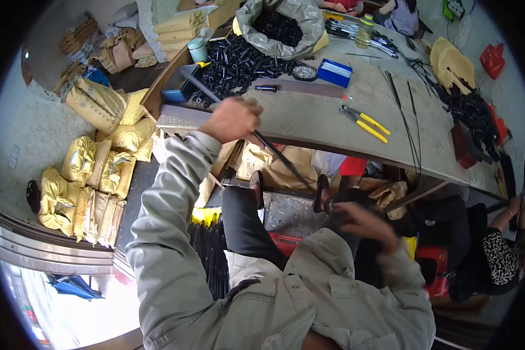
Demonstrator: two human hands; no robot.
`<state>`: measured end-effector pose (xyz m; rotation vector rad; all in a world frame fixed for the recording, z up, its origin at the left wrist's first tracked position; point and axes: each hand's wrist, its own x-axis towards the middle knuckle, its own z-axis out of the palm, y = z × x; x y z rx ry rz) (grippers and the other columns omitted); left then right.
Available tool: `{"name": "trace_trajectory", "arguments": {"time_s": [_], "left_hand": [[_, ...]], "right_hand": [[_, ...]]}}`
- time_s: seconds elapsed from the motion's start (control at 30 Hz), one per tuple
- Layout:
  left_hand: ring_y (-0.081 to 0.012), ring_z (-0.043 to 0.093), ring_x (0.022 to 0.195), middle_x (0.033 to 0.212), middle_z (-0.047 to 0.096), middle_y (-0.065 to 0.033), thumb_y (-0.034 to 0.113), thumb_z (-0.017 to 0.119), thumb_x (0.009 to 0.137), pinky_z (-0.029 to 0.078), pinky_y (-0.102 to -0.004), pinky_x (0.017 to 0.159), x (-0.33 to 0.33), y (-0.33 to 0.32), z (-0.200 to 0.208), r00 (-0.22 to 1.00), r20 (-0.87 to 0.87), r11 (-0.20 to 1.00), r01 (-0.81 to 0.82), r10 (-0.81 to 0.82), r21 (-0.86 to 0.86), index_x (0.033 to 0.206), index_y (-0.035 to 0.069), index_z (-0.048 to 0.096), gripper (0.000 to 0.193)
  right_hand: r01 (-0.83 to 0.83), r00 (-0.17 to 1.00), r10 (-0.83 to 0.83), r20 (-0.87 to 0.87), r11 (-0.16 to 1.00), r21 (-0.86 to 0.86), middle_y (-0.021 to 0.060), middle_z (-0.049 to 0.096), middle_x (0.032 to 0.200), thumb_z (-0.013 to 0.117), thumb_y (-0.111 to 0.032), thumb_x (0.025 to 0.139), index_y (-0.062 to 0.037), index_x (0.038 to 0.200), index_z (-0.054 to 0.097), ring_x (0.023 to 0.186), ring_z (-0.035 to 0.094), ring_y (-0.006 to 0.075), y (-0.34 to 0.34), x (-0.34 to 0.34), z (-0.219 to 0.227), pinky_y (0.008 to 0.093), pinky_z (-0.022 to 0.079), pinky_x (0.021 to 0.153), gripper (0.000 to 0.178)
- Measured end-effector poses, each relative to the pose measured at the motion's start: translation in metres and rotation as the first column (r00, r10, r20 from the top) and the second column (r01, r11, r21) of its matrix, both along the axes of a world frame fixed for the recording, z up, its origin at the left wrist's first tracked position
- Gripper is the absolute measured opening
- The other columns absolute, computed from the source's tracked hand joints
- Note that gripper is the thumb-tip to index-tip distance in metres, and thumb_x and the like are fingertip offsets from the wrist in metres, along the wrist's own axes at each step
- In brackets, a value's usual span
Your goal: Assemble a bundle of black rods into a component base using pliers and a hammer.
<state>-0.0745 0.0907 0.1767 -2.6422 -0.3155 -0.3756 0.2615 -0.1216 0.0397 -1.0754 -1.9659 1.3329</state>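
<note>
Yellow sacks (79,160) are heaped at far left, by the wall. Next, a dark blue bin (178,88) sits at the end of the worktop (303,112), beside a spread of small black parts (230,67). The left grip (232,119) is closed around a long dark rod (281,156), which slants from above those parts down past the worktop's front edge. Farther right come a blue box (335,73) and yellow-handled pliers (373,122). Below the pliers, the right grip (367,224) is blurred; whether it holds anything, I cannot tell.
</note>
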Motion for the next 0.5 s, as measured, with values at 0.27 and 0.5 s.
{"name": "trace_trajectory", "arguments": {"time_s": [0.27,0.5], "left_hand": [[-0.0195,0.06,0.059,0.055,0.057,0.0005,0.033,0.065,0.056,0.044,-0.0307,0.051,0.087,-0.063,-0.092,0.816,-0.539,0.971,0.11,-0.21,-0.211,0.056,0.014,0.061,0.019],[-0.0193,0.06,0.068,0.063,0.059,-0.0009,0.029,0.063,0.059,0.044,-0.031,0.057,0.09,-0.087,-0.108,0.86,-0.417,0.914,0.126,-0.294,-0.385,0.062,0.014,0.062,0.015]], "right_hand": [[-0.337,0.901,0.419,0.112,0.839,-0.427,0.0056,0.057,0.088,0.054,-0.01,0.073,-0.0069,0.106,0.055,0.084,0.054,0.0182,0.015,-0.107,-0.205,0.0329,0.042,0.077,0.032],[-0.027,0.958,-0.165,-0.236,0.764,-0.645,-0.003,0.053,0.07,0.063,-0.015,0.079,-0.0054,0.088,0.061,0.068,0.049,0.0054,0.018,-0.129,-0.081,0.0239,0.042,0.06,0.014]]}}
